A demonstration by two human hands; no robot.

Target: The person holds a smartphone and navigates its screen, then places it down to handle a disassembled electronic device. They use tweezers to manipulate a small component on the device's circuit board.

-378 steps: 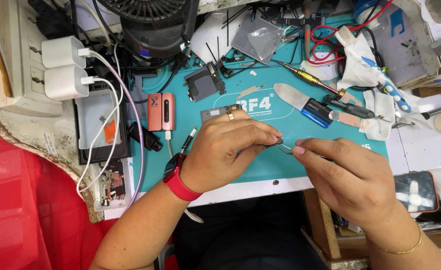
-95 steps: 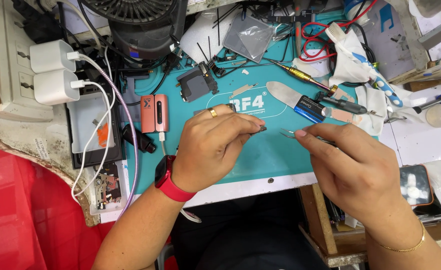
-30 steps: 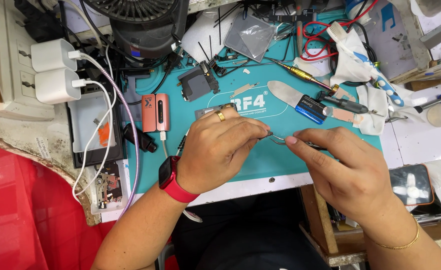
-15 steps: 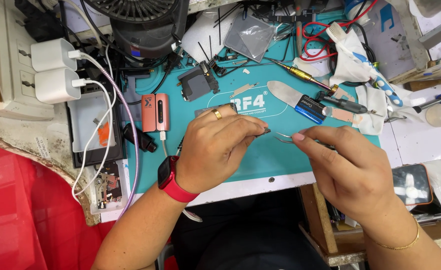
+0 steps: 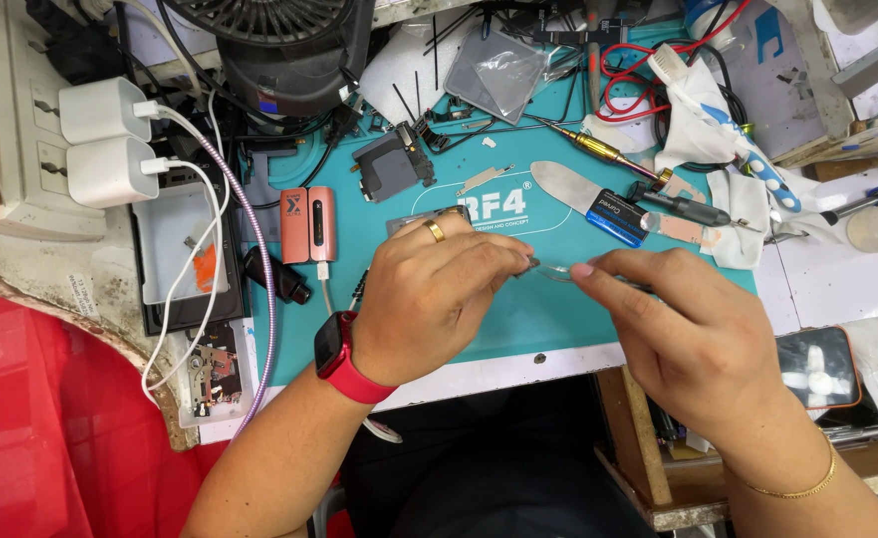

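Observation:
My left hand point(image 5: 439, 294), with a gold ring and a red wristwatch, is curled over the teal work mat point(image 5: 548, 314) and pinches a very small dark part point(image 5: 532, 264) at its fingertips. My right hand point(image 5: 693, 334) holds thin metal tweezers point(image 5: 563, 273), whose tips meet that small part between the two hands. What the part is cannot be made out. A gold bangle sits on my right wrist.
On the mat lie a pink rectangular device point(image 5: 307, 224), a dark circuit module point(image 5: 389, 171), a flat blade with a blue handle point(image 5: 593, 199) and a brass-tipped screwdriver point(image 5: 598, 151). White chargers point(image 5: 100, 139) plug in at left. A fan point(image 5: 279, 45) stands behind. A phone point(image 5: 817, 367) lies at right.
My hands have stayed close together over the mat, with the tweezers shifting slightly towards my left fingertips. Nothing else has moved.

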